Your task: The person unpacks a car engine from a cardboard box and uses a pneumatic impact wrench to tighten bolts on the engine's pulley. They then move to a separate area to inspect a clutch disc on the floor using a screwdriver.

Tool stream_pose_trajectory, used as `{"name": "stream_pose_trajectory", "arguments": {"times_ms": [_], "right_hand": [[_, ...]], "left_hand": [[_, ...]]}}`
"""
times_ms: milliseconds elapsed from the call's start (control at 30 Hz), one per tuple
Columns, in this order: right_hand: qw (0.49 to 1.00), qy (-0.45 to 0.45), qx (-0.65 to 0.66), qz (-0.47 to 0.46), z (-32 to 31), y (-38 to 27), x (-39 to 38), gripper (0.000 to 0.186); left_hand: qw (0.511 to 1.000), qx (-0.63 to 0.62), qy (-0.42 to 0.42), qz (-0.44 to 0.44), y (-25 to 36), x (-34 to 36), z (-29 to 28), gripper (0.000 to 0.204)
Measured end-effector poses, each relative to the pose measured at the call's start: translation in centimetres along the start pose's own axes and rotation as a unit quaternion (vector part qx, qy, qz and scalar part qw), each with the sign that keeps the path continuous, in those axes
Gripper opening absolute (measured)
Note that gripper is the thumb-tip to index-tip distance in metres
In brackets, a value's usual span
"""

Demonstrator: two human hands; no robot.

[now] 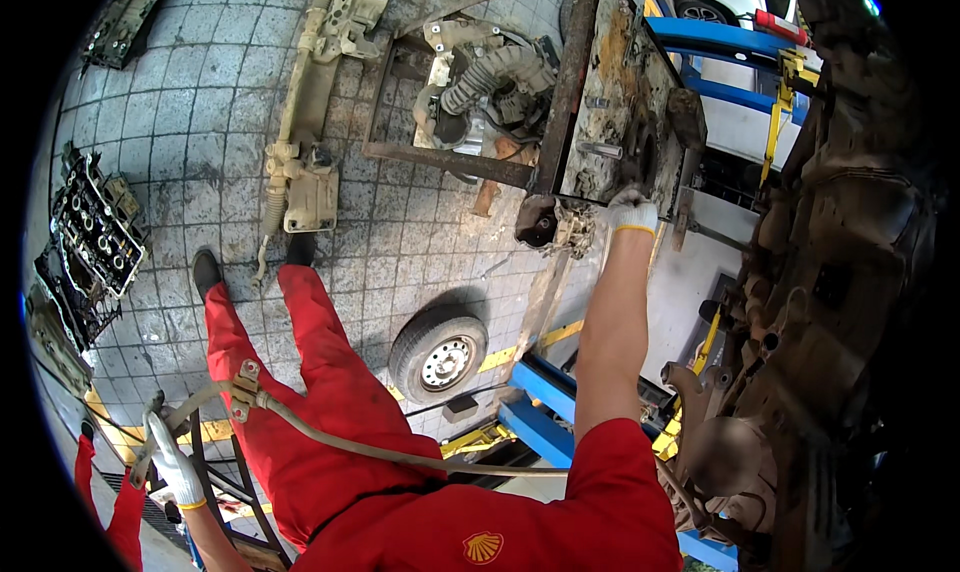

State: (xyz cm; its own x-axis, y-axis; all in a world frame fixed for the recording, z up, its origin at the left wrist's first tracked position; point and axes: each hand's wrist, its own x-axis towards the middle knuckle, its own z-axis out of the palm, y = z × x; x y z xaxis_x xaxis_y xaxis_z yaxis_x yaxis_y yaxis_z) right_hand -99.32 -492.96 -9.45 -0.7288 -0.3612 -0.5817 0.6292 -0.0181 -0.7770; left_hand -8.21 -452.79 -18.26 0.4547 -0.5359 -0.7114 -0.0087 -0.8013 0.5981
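My left hand (177, 464), in a white glove with a yellow cuff, is closed around a long bent metal bar (340, 440) that looks like a stabilizer bar. A bracket (243, 390) sits on the bar, which crosses in front of my red overalls toward the right. My right hand (632, 210), gloved the same way, is stretched out to the near edge of a dirty, rusty metal workbench (600, 107). Its fingers are curled, and what they hold, if anything, is hidden. Beside it are a greasy metal housing (540, 224) and a short metal cylinder (600, 149) on the bench.
A wheel (440, 357) lies on the tiled floor ahead. A steering-rack-like long part (290, 132) and an engine cylinder head (95, 222) lie to the left. An engine assembly (490, 82) sits in the bench frame. A raised vehicle's underside (830, 272) and blue lift arms (720, 37) are at right.
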Motion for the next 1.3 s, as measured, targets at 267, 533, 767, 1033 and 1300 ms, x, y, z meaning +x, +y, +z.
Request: {"name": "stream_pose_trajectory", "arguments": {"times_ms": [267,533,767,1033,1300], "right_hand": [[0.998,-0.019,-0.063,-0.025,-5.3,0.1,-7.0,0.028],[0.995,-0.013,-0.043,-0.089,-8.2,4.1,-7.3,0.040],[0.998,-0.031,-0.052,-0.028,-5.0,7.5,-11.7,0.080],[0.994,-0.072,0.024,-0.078,-3.9,8.3,-11.3,0.086],[0.976,-0.147,-0.039,-0.158,-6.9,0.3,-3.3,0.054]], "left_hand": [[0.998,-0.065,0.008,0.004,2.0,-0.9,1.8,0.062],[0.998,-0.055,-0.011,0.002,2.2,-0.7,1.6,0.064],[0.998,-0.055,-0.016,-0.016,2.1,-0.7,1.3,0.066],[0.996,-0.084,-0.012,-0.012,0.1,-0.1,1.1,0.063],[0.995,-0.084,-0.053,0.010,0.3,1.1,0.3,0.058]]}}
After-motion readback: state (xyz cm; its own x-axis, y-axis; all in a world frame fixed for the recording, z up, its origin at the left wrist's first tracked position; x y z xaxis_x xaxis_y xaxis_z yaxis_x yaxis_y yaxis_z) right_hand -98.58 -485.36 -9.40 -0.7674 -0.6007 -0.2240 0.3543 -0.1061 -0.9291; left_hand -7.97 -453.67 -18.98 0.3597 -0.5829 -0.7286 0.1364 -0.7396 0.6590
